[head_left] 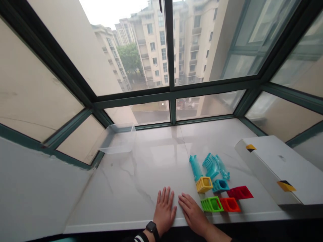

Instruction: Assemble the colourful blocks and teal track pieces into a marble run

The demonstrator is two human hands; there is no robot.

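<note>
My left hand (165,207) lies flat on the white marble-look sill, fingers stretched out and holding nothing. A dark watch (151,227) is on that wrist. Just to its right, my right hand (192,212) rests on the sill with its fingers extended, also holding nothing. Nearest to the right hand is a green toy block (211,204) with slotted sides. Beside it are an orange-red block (230,204), a dark red block (239,192), a yellow block (204,184) and a blue block (220,185). Behind these lie a straight translucent blue track piece (195,167) and curved translucent blue track pieces (211,164).
A clear plastic bin (118,148) stands at the back left of the sill (126,188). On the right is a large white box (280,164) with yellow-and-black tape. Green-framed windows (171,92) close in the sill, and its front edge runs under my wrists.
</note>
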